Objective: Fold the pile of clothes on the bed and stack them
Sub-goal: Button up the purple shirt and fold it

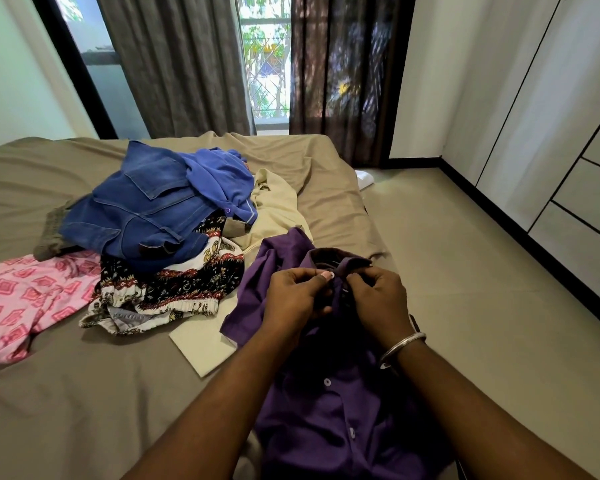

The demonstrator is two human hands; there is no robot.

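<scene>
A purple button-up shirt (pixel 329 407) lies at the bed's near right edge, collar pointing away from me. My left hand (pixel 297 294) pinches the shirt's placket just below the collar, next to a white button. My right hand (pixel 378 296), a silver bangle on its wrist, pinches the opposite side of the placket at the collar. Behind lies a loose pile: blue denim jeans (pixel 136 216), a blue-violet top (pixel 219 178), a black-and-white patterned garment (pixel 174 285), a cream garment (pixel 274 206) and a pink patterned piece (pixel 25 303).
The bed (pixel 84 393) has a taupe sheet. A folded cream item (pixel 205 344) lies beside the shirt. To the right runs a beige floor (pixel 482 289) with white wardrobe doors (pixel 568 150). Grey curtains (pixel 174 64) and a window stand behind the bed.
</scene>
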